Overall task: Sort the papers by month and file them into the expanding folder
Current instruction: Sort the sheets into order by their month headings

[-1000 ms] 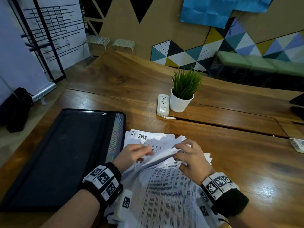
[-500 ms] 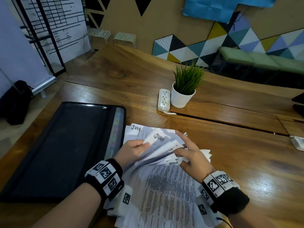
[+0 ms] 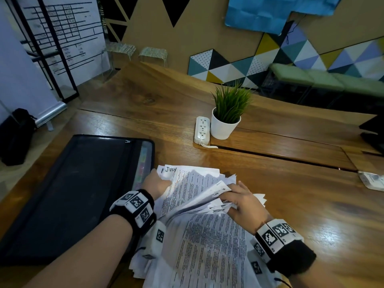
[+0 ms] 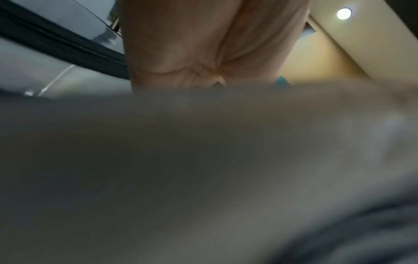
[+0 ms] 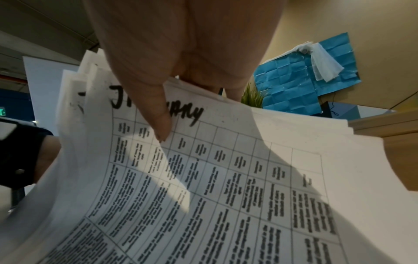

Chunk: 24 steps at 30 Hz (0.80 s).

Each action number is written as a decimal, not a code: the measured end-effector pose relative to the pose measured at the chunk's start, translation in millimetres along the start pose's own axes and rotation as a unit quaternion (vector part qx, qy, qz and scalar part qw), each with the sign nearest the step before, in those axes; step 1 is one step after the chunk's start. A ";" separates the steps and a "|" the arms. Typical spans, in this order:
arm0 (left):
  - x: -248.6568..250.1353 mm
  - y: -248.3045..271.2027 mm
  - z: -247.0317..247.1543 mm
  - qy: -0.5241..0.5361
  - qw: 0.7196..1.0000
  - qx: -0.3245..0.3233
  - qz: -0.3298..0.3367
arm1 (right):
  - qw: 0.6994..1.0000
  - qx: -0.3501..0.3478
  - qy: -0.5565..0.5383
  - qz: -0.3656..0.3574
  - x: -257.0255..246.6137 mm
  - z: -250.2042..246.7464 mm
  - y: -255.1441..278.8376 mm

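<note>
A loose stack of printed papers [image 3: 207,246] lies on the wooden table in front of me. At its far end a sheet headed "July" [image 3: 182,173] lies exposed. My left hand [image 3: 155,183] rests at that sheet's left edge, its fingers hidden under raised sheets. My right hand [image 3: 239,199] pinches the lifted far ends of several sheets. In the right wrist view the thumb [image 5: 158,114] presses on a gridded sheet [image 5: 226,178] whose heading reads like "January". The black expanding folder [image 3: 72,194] lies flat to the left, coloured tabs showing along its right side. Blurred paper fills the left wrist view below the palm [image 4: 203,44].
A white potted plant [image 3: 226,119] and a white power strip [image 3: 202,129] stand beyond the papers. A small white object [image 3: 372,180] lies at the table's right edge, with dark equipment [image 3: 374,132] behind it. A groove crosses the table past the papers.
My left hand has slid left and forward to the edge of the July sheet. My right hand has raised the bundle of sheet ends, uncovering more of the July sheet.
</note>
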<state>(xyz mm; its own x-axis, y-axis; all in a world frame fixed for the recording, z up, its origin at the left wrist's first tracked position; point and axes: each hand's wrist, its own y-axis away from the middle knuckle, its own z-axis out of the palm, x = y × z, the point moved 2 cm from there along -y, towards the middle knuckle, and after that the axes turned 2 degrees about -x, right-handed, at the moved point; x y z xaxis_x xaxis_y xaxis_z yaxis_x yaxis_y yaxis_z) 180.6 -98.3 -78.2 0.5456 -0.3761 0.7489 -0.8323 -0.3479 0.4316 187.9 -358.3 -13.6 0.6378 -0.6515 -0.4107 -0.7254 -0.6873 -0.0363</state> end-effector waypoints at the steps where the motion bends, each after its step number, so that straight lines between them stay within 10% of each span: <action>1: 0.8 -0.1 -0.9 -0.015 1.000 -0.004 0.015 | 1.000 -0.008 -0.004 0.004 0.3 -1.4 0.5; 12: -1.1 20.3 9.3 0.176 0.983 -0.041 -0.036 | 1.000 -0.013 -0.026 -0.007 -6.0 -2.1 -0.1; 24: 16.3 51.4 -0.8 0.168 0.958 -0.123 0.198 | 0.999 -0.007 -0.029 -0.021 -6.7 -7.1 -5.6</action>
<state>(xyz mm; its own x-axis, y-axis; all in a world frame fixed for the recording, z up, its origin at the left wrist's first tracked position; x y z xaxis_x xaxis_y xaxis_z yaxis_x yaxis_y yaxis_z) 146.7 -121.6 -43.4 0.1548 -0.1239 0.9802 -0.9879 -0.0062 0.1552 189.6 -352.4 -4.2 0.6513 -0.6030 -0.4607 -0.6948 -0.7180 -0.0424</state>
